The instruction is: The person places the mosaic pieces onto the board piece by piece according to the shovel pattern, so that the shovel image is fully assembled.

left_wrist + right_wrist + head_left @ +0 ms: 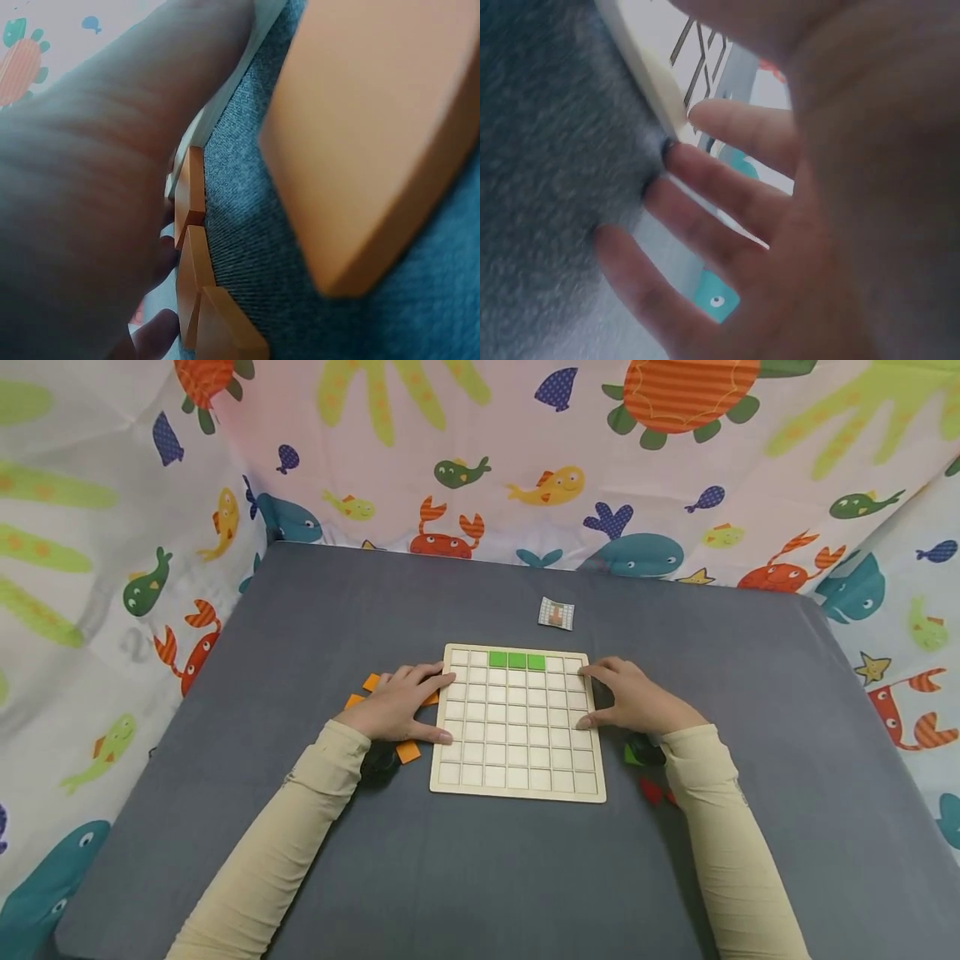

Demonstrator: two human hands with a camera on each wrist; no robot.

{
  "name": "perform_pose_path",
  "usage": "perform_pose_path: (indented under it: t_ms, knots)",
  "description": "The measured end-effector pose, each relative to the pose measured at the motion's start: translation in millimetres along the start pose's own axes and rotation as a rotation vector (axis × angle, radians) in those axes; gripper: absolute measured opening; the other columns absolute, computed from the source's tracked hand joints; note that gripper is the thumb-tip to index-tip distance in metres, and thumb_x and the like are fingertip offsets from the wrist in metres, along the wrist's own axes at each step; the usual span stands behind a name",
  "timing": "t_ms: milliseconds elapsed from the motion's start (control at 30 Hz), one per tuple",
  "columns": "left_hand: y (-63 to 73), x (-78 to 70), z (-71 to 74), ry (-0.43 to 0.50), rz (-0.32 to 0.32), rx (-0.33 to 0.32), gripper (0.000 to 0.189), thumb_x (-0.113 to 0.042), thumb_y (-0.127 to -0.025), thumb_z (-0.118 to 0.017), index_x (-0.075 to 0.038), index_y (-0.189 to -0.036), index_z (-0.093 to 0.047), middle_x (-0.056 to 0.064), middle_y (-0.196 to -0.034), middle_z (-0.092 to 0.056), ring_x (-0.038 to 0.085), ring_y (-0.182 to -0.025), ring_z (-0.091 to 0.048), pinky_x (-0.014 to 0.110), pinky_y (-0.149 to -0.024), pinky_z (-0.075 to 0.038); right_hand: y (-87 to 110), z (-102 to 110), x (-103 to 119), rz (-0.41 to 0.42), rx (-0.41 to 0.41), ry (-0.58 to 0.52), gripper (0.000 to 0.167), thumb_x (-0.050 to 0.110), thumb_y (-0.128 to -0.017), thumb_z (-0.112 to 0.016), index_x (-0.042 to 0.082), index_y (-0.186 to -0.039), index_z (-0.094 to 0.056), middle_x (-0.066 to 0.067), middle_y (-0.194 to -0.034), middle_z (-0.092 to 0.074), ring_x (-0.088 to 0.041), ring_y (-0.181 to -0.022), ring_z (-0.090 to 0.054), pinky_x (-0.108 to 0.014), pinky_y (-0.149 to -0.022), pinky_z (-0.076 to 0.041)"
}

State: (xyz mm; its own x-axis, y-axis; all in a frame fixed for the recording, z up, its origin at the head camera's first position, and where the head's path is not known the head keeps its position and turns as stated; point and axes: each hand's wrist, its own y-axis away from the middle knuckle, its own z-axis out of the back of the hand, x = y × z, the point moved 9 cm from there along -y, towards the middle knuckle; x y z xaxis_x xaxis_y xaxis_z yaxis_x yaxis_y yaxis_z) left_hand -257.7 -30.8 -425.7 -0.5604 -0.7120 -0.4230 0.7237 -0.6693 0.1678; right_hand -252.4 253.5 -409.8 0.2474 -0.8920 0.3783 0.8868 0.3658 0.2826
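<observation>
Head view: the pale wooden board [517, 723] lies flat on the dark grey surface of the bench [480, 877], near the middle, its face marked into a grid of square cells. Three green squares [517, 661] sit side by side in the middle of its top row. At the board's left edge is the left hand [397, 703], thumb and index finger spread apart, their tips on the border. The right hand [636, 699] mirrors it on the opposite edge, thumb and index finger also apart and touching the board; the right wrist view shows its other fingers extended and spread beside the board. The two hands are well apart, with the board between them.

Orange tiles [408, 751] lie around and partly beneath the left hand; the left wrist view shows one large and close to the camera, and three more in a row beside the fingers. Near the right wrist are a green piece [632, 756] and red pieces [651, 791], partly hidden by a dark wrist device and the sleeve [738, 827]. Beyond the board's far edge is a small printed card [556, 614]. Farther out hangs a white cloth [390, 468] patterned with crabs, whales, turtles and fish.
</observation>
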Motion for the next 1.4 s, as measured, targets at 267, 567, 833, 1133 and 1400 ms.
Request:
perform_pose_path:
  t_ms: [267,567,833,1133,1400]
  knots:
    - [6.0,-5.3,3.2,-0.008,-0.003,-0.010,0.095,-0.061,-0.078,-0.069,-0.020,-0.153,-0.027,0.008,-0.158,-0.022,0.035,-0.138,-0.027,0.056,-0.099,-0.028,14.0,-3.5,-0.1,0.005,-0.005,-0.020,0.106,0.051,-0.067,-0.082,0.005,-0.148,-0.032,-0.021,-0.147,-0.031,-0.042,-0.134,-0.027,-0.059,-0.106,-0.029]
    - [0.2,-13.1,12.0,0.004,-0.030,-0.045,0.088,-0.058,-0.080,-0.069,-0.018,-0.150,-0.034,0.009,-0.156,-0.028,0.032,-0.140,-0.029,0.055,-0.108,-0.023,21.4,1.4,-7.2,-0.004,-0.040,-0.055,0.105,0.048,-0.068,-0.083,0.005,-0.148,-0.031,-0.021,-0.147,-0.028,-0.044,-0.133,-0.024,-0.061,-0.104,-0.027]
    - [13.0,5.4,47.9,-0.042,0.023,-0.178,0.071,-0.045,-0.083,-0.072,-0.018,-0.143,-0.046,0.008,-0.139,-0.050,0.027,-0.129,-0.042,0.050,-0.105,-0.030,19.2,6.0,-5.4,0.009,-0.045,-0.052,0.107,0.051,-0.067,-0.083,0.003,-0.148,-0.031,-0.023,-0.146,-0.027,-0.046,-0.131,-0.024,-0.063,-0.103,-0.026]
    - [45.6,50.4,59.4,-0.061,0.102,-0.227,0.052,-0.031,-0.087,-0.072,-0.012,-0.133,-0.057,0.010,-0.121,-0.059,0.027,-0.107,-0.056,0.046,-0.088,-0.043,13.7,2.7,-6.0,0.004,-0.041,-0.063,0.108,0.055,-0.066,-0.082,0.005,-0.148,-0.031,-0.023,-0.147,-0.028,-0.046,-0.132,-0.024,-0.064,-0.103,-0.027]
    - [55.9,70.3,46.1,-0.030,0.145,-0.278,0.043,-0.035,-0.090,-0.068,-0.010,-0.125,-0.063,0.009,-0.112,-0.060,0.026,-0.099,-0.057,0.042,-0.086,-0.049,2.1,-8.6,-7.4,0.017,-0.023,-0.067,0.109,0.056,-0.066,-0.081,0.006,-0.149,-0.031,-0.022,-0.148,-0.027,-0.045,-0.132,-0.023,-0.064,-0.102,-0.027]
